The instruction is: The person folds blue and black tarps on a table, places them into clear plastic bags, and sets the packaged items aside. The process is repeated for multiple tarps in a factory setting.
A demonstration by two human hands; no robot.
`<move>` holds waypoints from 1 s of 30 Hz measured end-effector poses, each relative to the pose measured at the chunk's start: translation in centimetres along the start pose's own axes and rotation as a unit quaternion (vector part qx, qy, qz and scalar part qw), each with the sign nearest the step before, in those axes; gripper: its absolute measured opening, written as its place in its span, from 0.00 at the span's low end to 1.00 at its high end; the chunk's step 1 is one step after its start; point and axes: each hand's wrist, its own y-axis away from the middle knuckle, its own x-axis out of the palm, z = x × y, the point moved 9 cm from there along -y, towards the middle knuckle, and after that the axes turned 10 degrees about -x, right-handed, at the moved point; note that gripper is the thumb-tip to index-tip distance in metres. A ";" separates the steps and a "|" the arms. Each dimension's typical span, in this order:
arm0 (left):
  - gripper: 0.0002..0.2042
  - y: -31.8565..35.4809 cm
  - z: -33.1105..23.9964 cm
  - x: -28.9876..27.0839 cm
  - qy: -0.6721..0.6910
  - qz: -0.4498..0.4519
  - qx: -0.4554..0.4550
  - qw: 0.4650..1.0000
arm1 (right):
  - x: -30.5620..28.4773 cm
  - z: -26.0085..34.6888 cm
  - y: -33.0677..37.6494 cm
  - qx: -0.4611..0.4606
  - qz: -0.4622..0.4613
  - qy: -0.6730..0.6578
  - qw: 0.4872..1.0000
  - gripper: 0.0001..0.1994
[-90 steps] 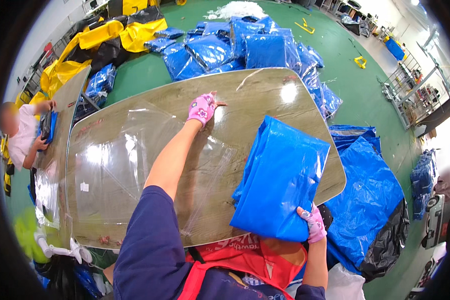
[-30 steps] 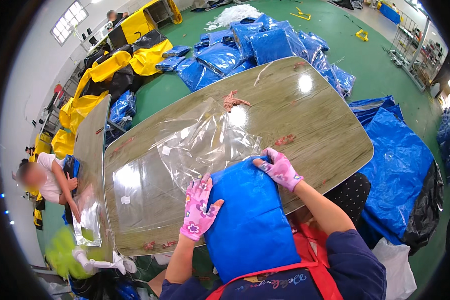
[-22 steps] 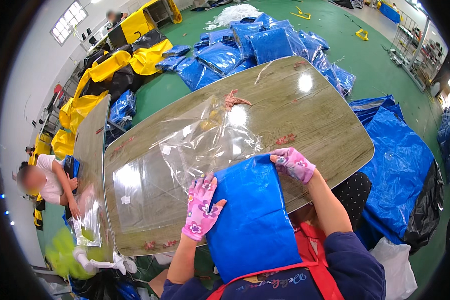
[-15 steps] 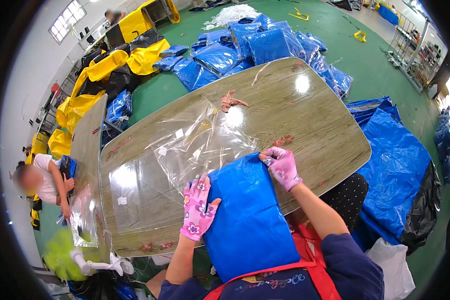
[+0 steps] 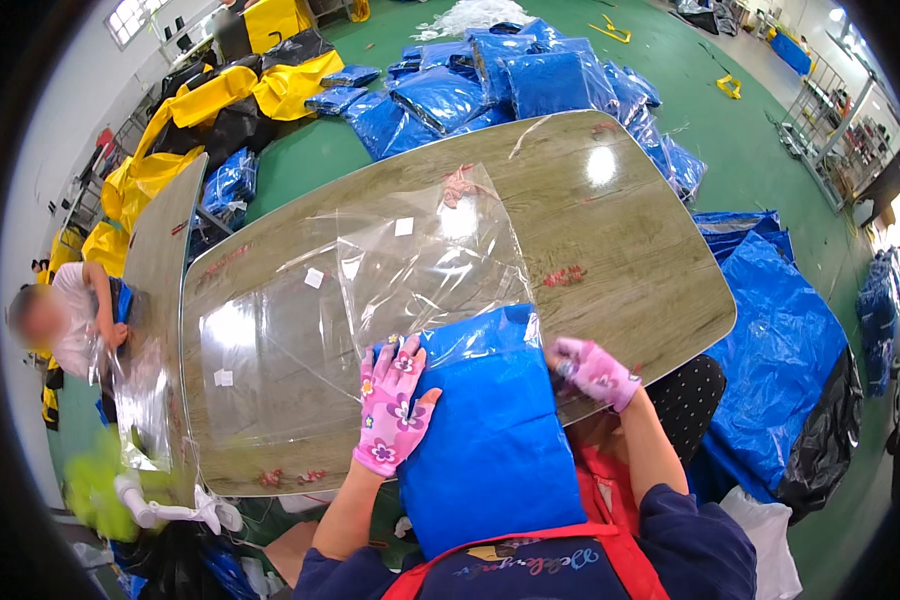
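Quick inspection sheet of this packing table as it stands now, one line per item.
Surface: long wood-grain table, with small reddish scraps on it.
Job's things: folded blue item at the near edge, its far end inside the mouth of a clear plastic bag; more clear bags lie flat to the left.
Clutter: blue packed bundles and yellow-black ones on the green floor.
Grippers: left hand, in a floral glove, flat on the blue item; right hand at its right edge.
Cables: nothing seen.
Surroundings: another person at a second table; blue sheet at right.
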 end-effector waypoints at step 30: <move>0.37 1.9 2.7 7.2 0.444 0.161 -0.355 0.807 | -2.2 0.5 4.1 -0.078 -0.110 -0.106 0.985 0.21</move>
